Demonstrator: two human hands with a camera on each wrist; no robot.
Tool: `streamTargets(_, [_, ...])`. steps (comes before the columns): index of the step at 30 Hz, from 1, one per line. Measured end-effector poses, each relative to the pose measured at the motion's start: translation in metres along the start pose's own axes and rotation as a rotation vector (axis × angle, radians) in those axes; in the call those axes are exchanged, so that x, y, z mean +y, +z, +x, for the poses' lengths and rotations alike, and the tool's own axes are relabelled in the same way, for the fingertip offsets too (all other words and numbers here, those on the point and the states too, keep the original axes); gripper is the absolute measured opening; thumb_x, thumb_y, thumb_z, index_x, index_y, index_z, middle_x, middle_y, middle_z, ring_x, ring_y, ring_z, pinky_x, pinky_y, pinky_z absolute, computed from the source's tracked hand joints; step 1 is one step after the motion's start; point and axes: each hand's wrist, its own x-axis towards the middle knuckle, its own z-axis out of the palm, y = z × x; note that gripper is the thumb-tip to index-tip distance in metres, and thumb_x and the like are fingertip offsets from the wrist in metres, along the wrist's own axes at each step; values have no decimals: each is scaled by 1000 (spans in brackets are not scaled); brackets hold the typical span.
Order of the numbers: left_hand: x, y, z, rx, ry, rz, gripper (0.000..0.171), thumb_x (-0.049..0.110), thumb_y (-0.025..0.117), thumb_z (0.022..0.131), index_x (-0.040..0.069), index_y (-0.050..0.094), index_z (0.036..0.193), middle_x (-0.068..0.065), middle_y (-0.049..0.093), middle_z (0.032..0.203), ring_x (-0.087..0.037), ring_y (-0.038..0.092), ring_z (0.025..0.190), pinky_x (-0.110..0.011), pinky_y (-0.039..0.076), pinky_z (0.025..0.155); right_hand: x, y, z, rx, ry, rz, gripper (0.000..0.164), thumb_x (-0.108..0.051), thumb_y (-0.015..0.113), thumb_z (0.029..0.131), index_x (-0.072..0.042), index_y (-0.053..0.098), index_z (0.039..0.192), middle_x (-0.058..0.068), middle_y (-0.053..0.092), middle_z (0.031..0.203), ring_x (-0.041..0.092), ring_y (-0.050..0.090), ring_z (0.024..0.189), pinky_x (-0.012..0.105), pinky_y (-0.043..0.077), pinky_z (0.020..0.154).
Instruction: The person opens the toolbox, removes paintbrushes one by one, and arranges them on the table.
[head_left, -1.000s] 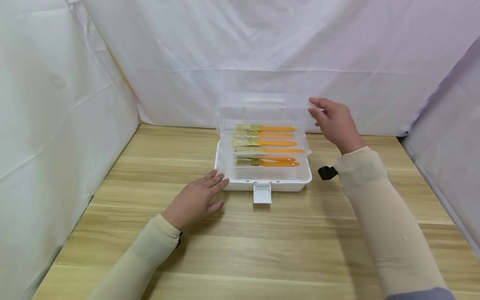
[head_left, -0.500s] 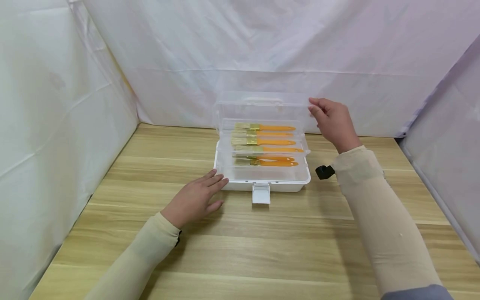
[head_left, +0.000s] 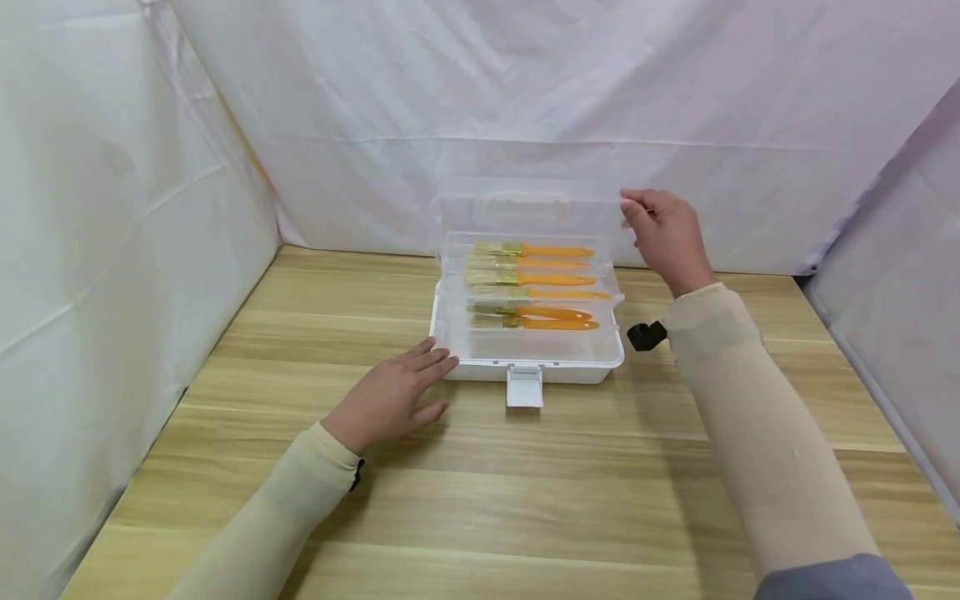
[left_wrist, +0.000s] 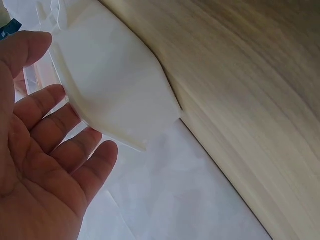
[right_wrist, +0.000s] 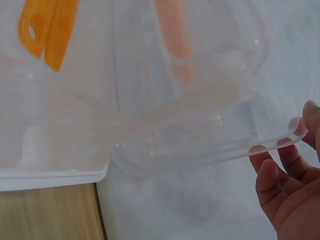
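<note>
A white storage box (head_left: 540,373) with a clear lid (head_left: 525,200) stands raised at the back of the table. Inside, several paintbrushes (head_left: 555,280) with orange handles and pale bristles lie on clear trays and in the base. My right hand (head_left: 667,237) pinches the lid's right corner between thumb and fingers; in the right wrist view the fingertips (right_wrist: 270,177) are at the lid's clear rim. At the box's front left corner, my left hand (head_left: 390,400) rests with its extended fingers touching the rim. The left wrist view shows those fingers (left_wrist: 102,155) beside the white wall.
A white latch (head_left: 524,388) hangs down at the box's front. The wood-grain table (head_left: 570,500) lies beneath, with white cloth (head_left: 375,83) behind and at both sides. A black wrist mount (head_left: 647,336) sticks out from the right sleeve.
My right hand has moved slightly upward with the lid's corner. The lid's top edge and the upper brushes sit a little higher in view. My left hand stays at the corner.
</note>
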Motion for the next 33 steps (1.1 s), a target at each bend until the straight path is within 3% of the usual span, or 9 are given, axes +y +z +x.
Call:
streamTargets(5, [0,1,-1,6,11,-6,54,27,71,91,3,58,138,-17,57,139,-35,44,137,-45,41,106,3,5,5,-3,53,111,47,-46,45,102,-21,57,140,11,58,110,19,54,91,29,49,79])
streamTargets(11, [2,2,-1,11,17,-13,55,26,73,90,2,58,138,-18,57,138,-36,44,136,-45,40,107,11,8,15,-26,84,177,46,-45,43,104,-18,55,139,6,53,109,19,53,101,37,50,93])
streamTargets(23, [6,1,-3,19,12,-18,56,26,73,90,2,57,138,-18,57,138,-36,43,137,-45,39,108,17,9,23,-52,117,298,44,-40,42,105,-18,54,141,6,53,109,18,53,100,43,47,98])
streamTargets(28, [7,0,-4,-5,1,-15,55,25,72,91,3,57,139,-17,56,140,-35,41,138,-44,38,109,18,12,23,-116,160,314,45,-35,41,106,-26,43,151,6,51,117,18,52,104,42,44,102])
streamTargets(33, [6,1,-4,-3,1,-8,55,24,73,90,4,56,139,-16,56,140,-35,41,138,-44,38,109,20,15,23,-167,163,310,55,-41,42,105,-31,28,157,11,42,132,21,47,116,46,38,108])
